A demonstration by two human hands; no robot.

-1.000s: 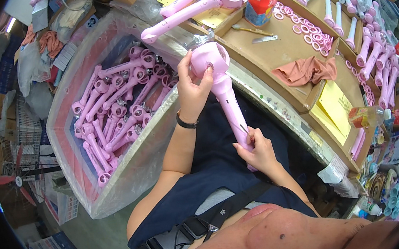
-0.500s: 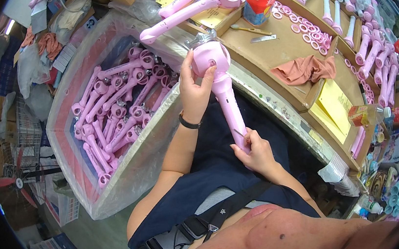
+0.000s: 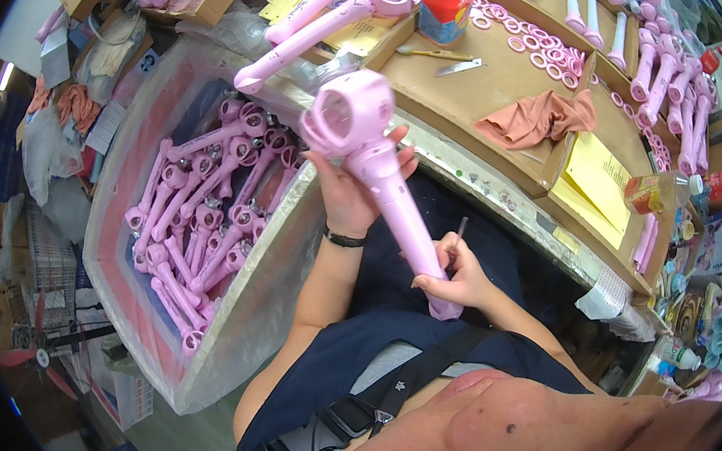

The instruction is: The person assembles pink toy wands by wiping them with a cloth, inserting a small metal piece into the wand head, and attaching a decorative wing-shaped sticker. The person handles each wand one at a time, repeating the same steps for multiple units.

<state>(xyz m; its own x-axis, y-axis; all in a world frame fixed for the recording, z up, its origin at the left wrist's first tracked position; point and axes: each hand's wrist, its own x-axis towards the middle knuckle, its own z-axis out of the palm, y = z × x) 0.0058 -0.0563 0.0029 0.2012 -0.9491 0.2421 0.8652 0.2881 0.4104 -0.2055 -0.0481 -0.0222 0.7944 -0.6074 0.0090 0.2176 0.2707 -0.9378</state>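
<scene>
A pink wand (image 3: 402, 212) with a round, hollow, ring-shaped head slants in front of my body, head end up. My left hand (image 3: 347, 198) is wrapped round it just under the head, with fingertips showing past the far side. Lower down, my right hand (image 3: 461, 278) grips the handle near its bottom end. A thin dark rod (image 3: 464, 228) sticks up from the right hand's fingers; its kind cannot be made out. To the left, a plastic-lined bin (image 3: 252, 327) holds a heap of similar pink wands (image 3: 198, 199).
Cardboard trays (image 3: 425, 84) on the bench hold pink rings (image 3: 541, 45), a cutter blade (image 3: 459, 66), a brush (image 3: 422, 55) and a salmon cloth (image 3: 536, 119). A red-labelled bottle (image 3: 448, 0) stands beside two pink wands (image 3: 313, 39). More handles (image 3: 675, 92) are piled at right.
The wand's head has turned, so its open ring now shows. My left hand has shifted from the head's side to underneath it. The view has swung slightly.
</scene>
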